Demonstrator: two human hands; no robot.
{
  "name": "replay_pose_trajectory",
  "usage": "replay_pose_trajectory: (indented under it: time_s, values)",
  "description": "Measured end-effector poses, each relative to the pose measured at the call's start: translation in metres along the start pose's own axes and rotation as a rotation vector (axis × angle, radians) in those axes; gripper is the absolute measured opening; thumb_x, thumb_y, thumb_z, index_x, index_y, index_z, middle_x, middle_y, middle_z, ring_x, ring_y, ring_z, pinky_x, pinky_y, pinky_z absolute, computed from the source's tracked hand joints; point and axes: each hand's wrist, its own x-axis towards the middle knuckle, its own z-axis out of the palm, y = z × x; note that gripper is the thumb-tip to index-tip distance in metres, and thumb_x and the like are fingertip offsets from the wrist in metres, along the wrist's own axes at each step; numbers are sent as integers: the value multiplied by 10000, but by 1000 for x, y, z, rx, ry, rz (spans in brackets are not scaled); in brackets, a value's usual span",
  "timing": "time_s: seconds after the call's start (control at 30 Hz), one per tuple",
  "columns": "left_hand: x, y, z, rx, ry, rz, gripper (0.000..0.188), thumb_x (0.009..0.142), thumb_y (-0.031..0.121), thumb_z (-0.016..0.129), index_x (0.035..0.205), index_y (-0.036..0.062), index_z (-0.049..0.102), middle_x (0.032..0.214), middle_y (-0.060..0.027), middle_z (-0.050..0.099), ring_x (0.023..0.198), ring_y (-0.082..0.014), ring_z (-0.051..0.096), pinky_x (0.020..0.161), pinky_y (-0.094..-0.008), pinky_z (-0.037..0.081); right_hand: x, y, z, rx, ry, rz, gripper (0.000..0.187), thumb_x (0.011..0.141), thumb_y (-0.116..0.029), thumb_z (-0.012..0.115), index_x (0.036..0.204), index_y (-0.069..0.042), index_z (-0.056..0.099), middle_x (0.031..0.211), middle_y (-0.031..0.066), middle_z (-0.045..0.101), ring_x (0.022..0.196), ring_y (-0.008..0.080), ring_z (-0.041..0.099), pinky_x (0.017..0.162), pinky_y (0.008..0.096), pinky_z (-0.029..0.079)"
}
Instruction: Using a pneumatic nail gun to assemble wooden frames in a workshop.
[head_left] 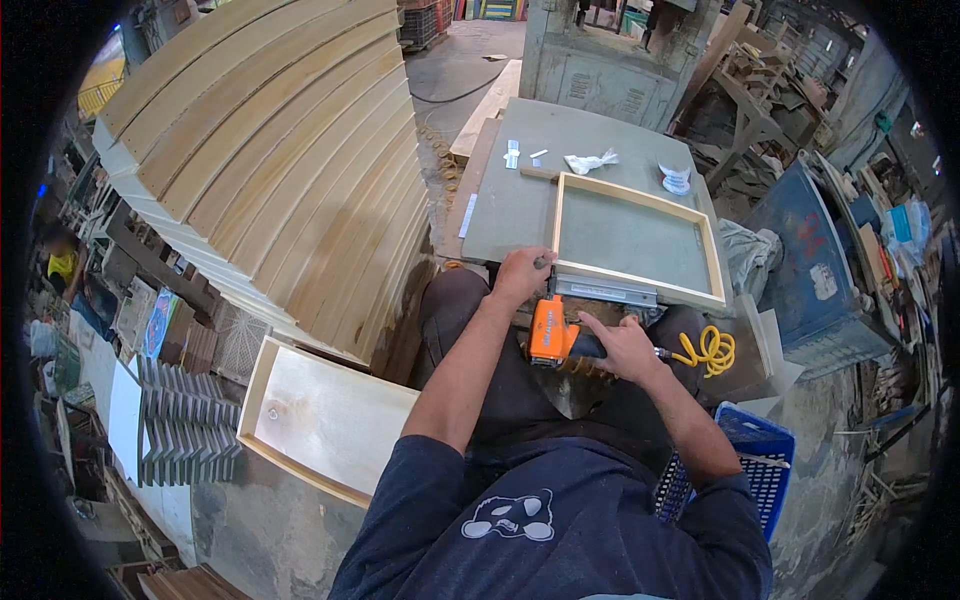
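A light wooden rectangular frame lies on the grey-green worktable, its near left corner toward me. At that corner my left hand is closed on the frame, next to a small dark rounded part whose kind I cannot make out. My right hand grips the dark handle of an orange pneumatic nail gun. The gun's nose points away from me and sits close to the frame's near left corner; whether it touches is hidden. From the handle's end runs a coiled yellow air hose.
A tall stack of wooden frames rises at the left, with a shallow wooden tray below it. The worktable carries plastic packets. A blue crate stands at my right, near a blue cabinet.
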Motion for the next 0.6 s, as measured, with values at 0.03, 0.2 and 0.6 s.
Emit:
replay_pose_trajectory:
  time_s: [0.03, 0.2, 0.6]
  values:
    - [0, 1, 0, 11, 4, -13, 231, 790, 167, 692, 1013, 111, 708, 971, -124, 696, 929, -328, 655, 817, -401, 519, 0, 0, 0, 5, 34, -18, 942, 705, -291, 782, 1477, -146, 264, 819, 93, 678, 779, 272, 654, 777, 386, 421]
    - [0, 4, -2, 0, -5, -19, 238, 780, 146, 692, 1014, 112, 708, 982, -111, 699, 963, -321, 650, 838, -396, 518, 0, -1, -2, -40, -6, -1, 950, 705, -298, 784, 1479, -139, 258, 818, 89, 678, 781, 271, 656, 776, 384, 421]
    - [0, 3, -2, 17, -41, -37, 277, 804, 111, 684, 1079, 86, 694, 1004, -126, 702, 958, -279, 672, 846, -357, 521, 0, 2, 6, 8, 17, -1, 930, 697, -296, 794, 1456, -133, 283, 830, 91, 682, 792, 275, 657, 784, 385, 412]
